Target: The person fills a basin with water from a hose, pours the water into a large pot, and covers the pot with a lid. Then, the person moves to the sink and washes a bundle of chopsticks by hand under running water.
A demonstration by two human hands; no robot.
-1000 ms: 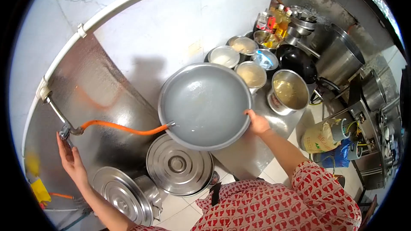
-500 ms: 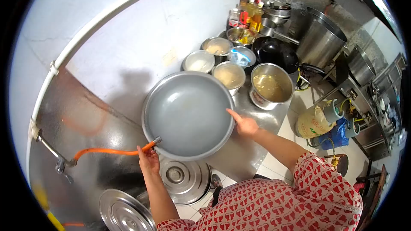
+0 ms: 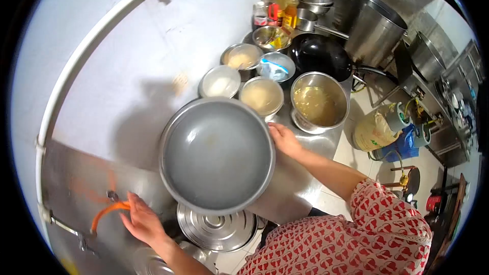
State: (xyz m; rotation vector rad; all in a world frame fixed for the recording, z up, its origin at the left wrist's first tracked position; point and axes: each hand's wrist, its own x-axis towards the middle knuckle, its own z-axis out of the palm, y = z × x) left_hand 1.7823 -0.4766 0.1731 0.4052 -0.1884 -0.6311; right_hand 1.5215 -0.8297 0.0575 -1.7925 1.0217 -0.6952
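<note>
A large grey basin (image 3: 216, 160) with shallow water in it rests on the steel counter, with its lower edge over a round metal lid (image 3: 219, 231). On the basin's right rim lies my right hand (image 3: 288, 140), fingers closed around the edge. To the left, my left hand (image 3: 142, 221) has its fingers apart beside an orange hose (image 3: 109, 209). The fingertips are at the hose, but they do not wrap around it. This hose runs up from a metal tap (image 3: 84, 242). Where the hose ends near the hand is hard to make out.
Right of the basin stands a steel pot (image 3: 321, 102) of yellowish liquid. Behind it are lidded bowls (image 3: 262, 97), a black wok (image 3: 321, 56), bottles (image 3: 290, 10) and a tall stockpot (image 3: 377, 28). A white pipe (image 3: 76, 71) runs along the wall. Gas cylinders (image 3: 397, 117) stand on the floor.
My left hand has moved left and down with the orange hose, away from the basin, and its fingers have spread. The basin has shifted slightly; my right hand has closed on its rim.
</note>
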